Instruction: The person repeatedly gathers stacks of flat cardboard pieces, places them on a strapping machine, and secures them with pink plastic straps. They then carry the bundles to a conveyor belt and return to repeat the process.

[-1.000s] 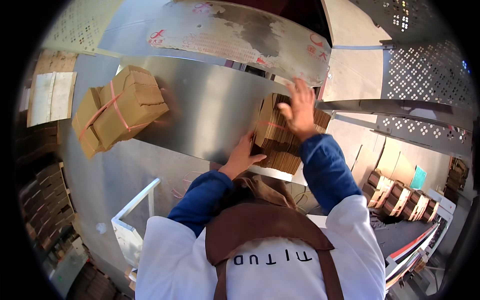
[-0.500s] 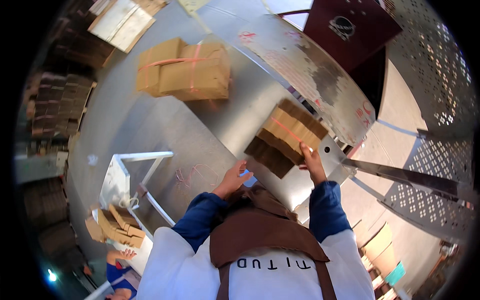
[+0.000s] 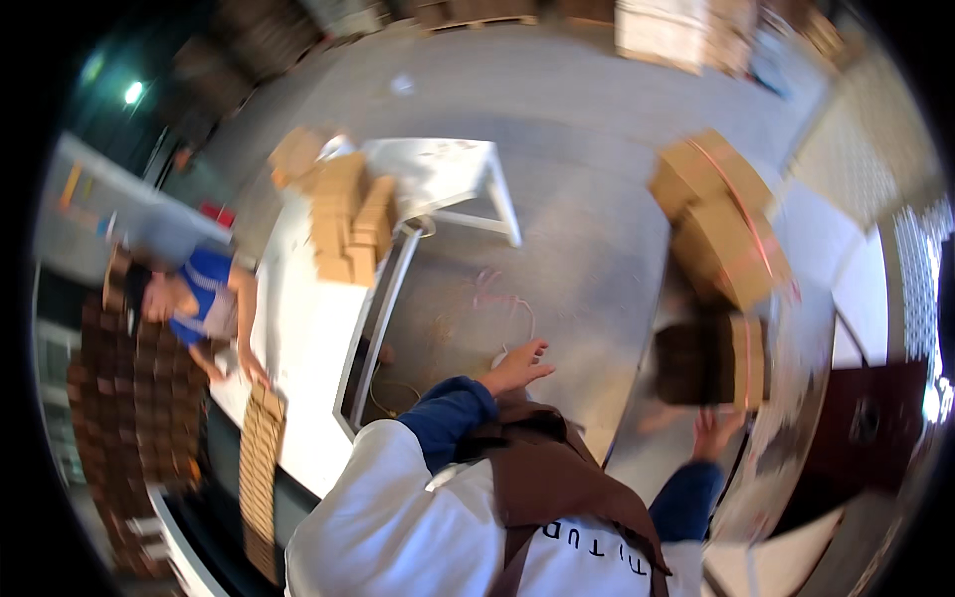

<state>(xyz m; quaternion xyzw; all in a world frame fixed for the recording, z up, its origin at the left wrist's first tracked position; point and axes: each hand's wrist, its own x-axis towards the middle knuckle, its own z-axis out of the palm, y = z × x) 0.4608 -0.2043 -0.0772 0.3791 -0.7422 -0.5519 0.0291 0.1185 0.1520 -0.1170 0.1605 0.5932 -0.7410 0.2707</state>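
Note:
Near the middle, my left hand (image 3: 517,367) has its fingers spread and holds nothing. My right hand (image 3: 714,435) is at the near end of a strapped bundle of folded cardboard (image 3: 748,360). Its fingers reach the bundle's edge but are blurred, so their grip is unclear. The bundle lies on a metal tabletop (image 3: 637,438); one side of it is dark brown and the other tan, with a pink strap. Just beyond it, a larger pair of cardboard packs (image 3: 724,239) is tied with a pink strap.
A co-worker (image 3: 207,298) in blue stands at left by a white table (image 3: 303,398), hands near a long cardboard stack (image 3: 261,478). Several cardboard pieces (image 3: 348,219) are farther along that table. Pink string (image 3: 507,298) lies on the floor. A dark red panel (image 3: 865,423) stands at right.
My view has turned left, bringing the co-worker and white table into fuller view. The strapped bundle now appears closer to the larger packs, with my right hand still at its edge.

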